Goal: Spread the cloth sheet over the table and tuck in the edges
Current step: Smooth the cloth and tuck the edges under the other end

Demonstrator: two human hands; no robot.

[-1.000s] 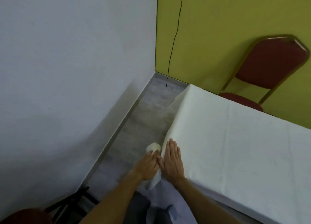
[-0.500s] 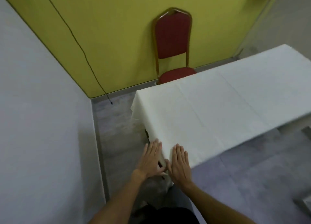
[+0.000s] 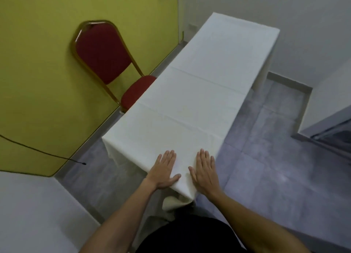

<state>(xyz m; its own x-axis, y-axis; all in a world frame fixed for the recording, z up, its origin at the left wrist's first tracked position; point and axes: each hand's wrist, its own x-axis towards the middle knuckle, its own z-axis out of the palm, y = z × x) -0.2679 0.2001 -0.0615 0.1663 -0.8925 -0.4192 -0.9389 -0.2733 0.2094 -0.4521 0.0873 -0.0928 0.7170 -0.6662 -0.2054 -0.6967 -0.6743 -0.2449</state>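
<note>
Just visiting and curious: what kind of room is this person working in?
Probably a function or banquet room being set up. A long table under a white cloth sheet, a red padded banquet chair against a yellow-green wall, and otherwise bare grey floor suggest it.

Function/banquet rm: red padded chair (image 3: pixel 106 62), long clothed table (image 3: pixel 199 100).

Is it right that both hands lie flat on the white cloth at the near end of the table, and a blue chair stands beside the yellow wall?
Not quite: the chair is red, not blue, as the head view shows. Both the left hand and the right hand do lie flat on the white cloth.
</note>
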